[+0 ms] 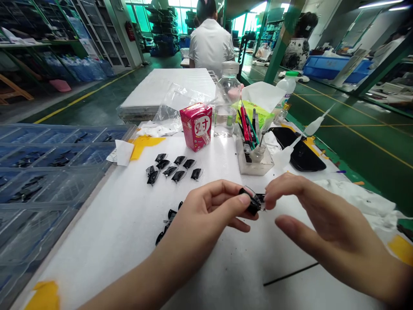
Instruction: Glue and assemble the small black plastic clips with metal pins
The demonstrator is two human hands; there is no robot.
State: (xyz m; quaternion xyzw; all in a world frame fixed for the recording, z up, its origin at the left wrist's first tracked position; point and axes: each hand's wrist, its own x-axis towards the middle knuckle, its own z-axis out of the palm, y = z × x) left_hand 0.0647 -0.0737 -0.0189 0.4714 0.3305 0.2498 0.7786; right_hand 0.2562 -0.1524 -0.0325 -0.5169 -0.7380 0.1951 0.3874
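Between its thumb and fingers my left hand (209, 211) pinches a small black plastic part (251, 200) with a curved transparent edge. Just to the right, my right hand (316, 215) is open, thumb and fingers apart. Its fingertips are close beside the part; whether they touch it I cannot tell. Several similar black parts (178, 175) with transparent edges lie beyond my left hand on the white work surface (129, 224). More small black pieces (171, 214) are partly hidden behind my left wrist. A thin black rod (290, 274) lies below my right hand.
A blue compartment tray (64, 183) with black pieces stands at left. Ahead are a red drink carton (197, 127), a transparent bottle (226, 103) and a tool holder (254, 161). Right lie a black curved piece (306, 153) and white cloth (358, 202). A person (211, 41) sits beyond.
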